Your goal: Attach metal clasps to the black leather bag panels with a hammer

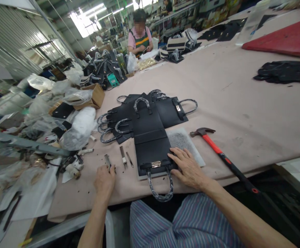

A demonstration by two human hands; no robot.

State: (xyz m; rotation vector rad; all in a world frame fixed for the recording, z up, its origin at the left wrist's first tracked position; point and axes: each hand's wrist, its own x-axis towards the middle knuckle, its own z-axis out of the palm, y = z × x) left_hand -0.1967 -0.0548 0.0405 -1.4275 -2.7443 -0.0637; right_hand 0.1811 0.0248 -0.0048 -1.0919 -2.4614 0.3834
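My left hand (105, 179) is closed round a small metal tool (107, 160) on the table, left of two other slim tools, a punch (123, 156) and a thin rod (130, 159). Flat under the fingers of my right hand (187, 167) lies the right edge of a black bag panel (152, 150), which has a metal clasp (156, 164) and a plastic-wrapped handle (160, 197) pointing toward me. A pale slab (188, 143) shows beneath the panel. Beyond it, more black panels (169, 112) with wrapped handles overlap in a pile.
A claw hammer (217, 148) with a red and black handle lies at the right. Plastic bags and a cardboard box (95, 96) crowd the left. Across the table a person (140, 38) works near more bag parts. A red sheet (284, 39) lies far right.
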